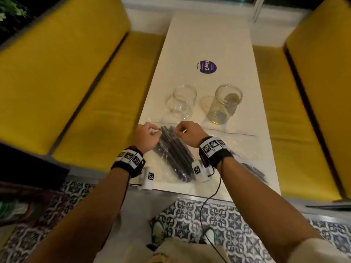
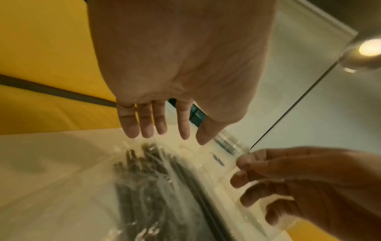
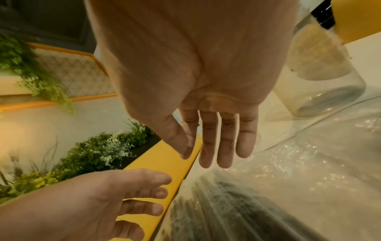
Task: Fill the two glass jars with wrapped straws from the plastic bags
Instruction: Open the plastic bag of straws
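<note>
White table (image 1: 209, 35) between yellow benches: bag being opened, jars waiting empty.

Both glass jars (image 1: 185, 100) (image 1: 225, 104) are standing mid-table holding no straws, so filling is not yet begun. Left hand (image 1: 147, 136) and right hand (image 1: 190, 132) are pinching the mouth of the plastic bag (image 1: 167, 173) of wrapped straws (image 1: 176, 156) by the near edge; a second bag (image 1: 252, 149) is lying toward the near right corner.

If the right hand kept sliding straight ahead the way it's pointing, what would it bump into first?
Probably the left glass jar. The right hand, pinching the plastic bag at its top edge, points up the table and slightly left. Depth is unclear; it might pass between the two jars.
</note>
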`<state>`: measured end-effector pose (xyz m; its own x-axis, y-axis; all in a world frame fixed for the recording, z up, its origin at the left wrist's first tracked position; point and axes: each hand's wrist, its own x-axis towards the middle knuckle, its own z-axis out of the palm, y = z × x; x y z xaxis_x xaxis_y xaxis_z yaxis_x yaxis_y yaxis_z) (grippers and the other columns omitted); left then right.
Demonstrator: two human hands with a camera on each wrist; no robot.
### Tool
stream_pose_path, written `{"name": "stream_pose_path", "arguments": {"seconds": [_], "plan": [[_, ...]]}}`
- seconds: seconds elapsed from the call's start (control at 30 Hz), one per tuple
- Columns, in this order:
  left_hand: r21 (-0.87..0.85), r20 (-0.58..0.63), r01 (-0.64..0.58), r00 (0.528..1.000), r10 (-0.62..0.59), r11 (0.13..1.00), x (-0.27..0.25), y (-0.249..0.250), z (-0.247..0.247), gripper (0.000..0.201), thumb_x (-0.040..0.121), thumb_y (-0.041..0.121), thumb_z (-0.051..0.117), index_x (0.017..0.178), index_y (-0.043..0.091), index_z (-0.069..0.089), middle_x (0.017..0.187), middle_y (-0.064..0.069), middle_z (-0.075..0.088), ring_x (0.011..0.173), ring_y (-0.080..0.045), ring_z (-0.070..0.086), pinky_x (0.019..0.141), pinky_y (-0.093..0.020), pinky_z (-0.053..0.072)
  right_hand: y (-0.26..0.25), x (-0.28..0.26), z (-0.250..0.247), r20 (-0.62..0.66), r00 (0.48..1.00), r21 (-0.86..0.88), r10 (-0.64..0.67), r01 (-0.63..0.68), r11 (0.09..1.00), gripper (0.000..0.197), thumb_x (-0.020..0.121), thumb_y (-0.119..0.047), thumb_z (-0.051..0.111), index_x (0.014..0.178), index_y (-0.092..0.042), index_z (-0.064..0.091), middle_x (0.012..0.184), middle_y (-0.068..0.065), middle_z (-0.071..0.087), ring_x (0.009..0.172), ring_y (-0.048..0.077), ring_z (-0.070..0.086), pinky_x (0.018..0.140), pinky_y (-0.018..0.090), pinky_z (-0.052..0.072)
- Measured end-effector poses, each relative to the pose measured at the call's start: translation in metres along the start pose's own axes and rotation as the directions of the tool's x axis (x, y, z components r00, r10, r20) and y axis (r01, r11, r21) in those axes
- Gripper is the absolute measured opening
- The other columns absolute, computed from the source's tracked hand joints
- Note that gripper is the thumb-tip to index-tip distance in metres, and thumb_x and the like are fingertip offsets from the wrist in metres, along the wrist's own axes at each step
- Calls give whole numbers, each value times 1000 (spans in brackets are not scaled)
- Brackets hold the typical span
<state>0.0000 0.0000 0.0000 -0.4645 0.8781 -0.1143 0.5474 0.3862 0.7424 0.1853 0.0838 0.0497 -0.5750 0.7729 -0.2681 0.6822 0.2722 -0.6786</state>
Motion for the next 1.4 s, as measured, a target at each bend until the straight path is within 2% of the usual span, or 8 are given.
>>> {"name": "stream_pose_path", "arguments": {"seconds": [0.2,0.4,0.5,0.67,0.93,1.1,1.23,1.4], "plan": [[63,68,85,994,-90,994,6,-13,14,45,86,28,86,127,24,67,116,-16,71,97,-30,69,83,-34,56,-6,31,17,31,999,-127,43,-39,991,33,102,-17,58,133,-8,65,137,13,67,127,31,62,104,33,46],[-85,-10,-15,1000,14,996,1,-16,8,53,82,7,88,131,7,67,132,-11,62,109,-19,62,90,-25,53,-10,50,40,-30,997,-210,76,-81,974,52,104,-23,54,155,-17,46,165,7,42,150,33,40,123,56,32],[-126,-17,-103,995,101,987,0,-23,0,51,82,1,86,129,6,66,130,-11,64,113,-21,62,93,-29,58,-16,55,43,-97,990,-303,99,-124,945,44,108,-29,47,150,-19,45,149,8,59,138,34,49,113,57,30],[-143,-40,-171,985,167,975,-1,-30,-8,46,87,-9,78,129,-1,64,134,-17,62,116,-20,60,88,-1,49,-23,63,30,-153,978,-294,142,-182,939,29,105,-32,56,129,-26,71,133,3,67,130,31,52,110,51,30],[-203,-121,-188,979,166,961,3,-20,-16,47,89,-12,69,133,6,64,139,-11,61,126,-25,63,100,-13,51,-27,62,25,-120,965,-193,235,-255,948,50,104,-34,61,151,-23,48,148,4,60,142,30,49,121,57,25],[-106,-136,-164,979,149,981,0,-13,-14,42,89,-6,72,128,9,67,140,-9,58,132,-27,57,114,-34,48,-32,53,13,-214,964,16,155,-155,988,14,97,-20,69,107,-18,78,110,6,78,106,26,71,103,45,55],[212,-288,-63,950,124,975,4,4,-14,28,90,29,76,117,22,77,126,-8,58,122,-33,49,103,-43,43,-43,46,-6,-241,961,171,136,-96,981,14,97,-19,70,94,-8,78,94,12,80,87,28,77,87,44,64],[-139,-338,-73,941,22,988,4,57,-13,26,102,42,65,106,17,69,83,10,60,75,-9,56,67,-20,48,-59,29,-35,-157,978,379,136,-68,923,15,99,-11,69,86,-6,76,84,17,79,75,31,80,72,46,68]]}}
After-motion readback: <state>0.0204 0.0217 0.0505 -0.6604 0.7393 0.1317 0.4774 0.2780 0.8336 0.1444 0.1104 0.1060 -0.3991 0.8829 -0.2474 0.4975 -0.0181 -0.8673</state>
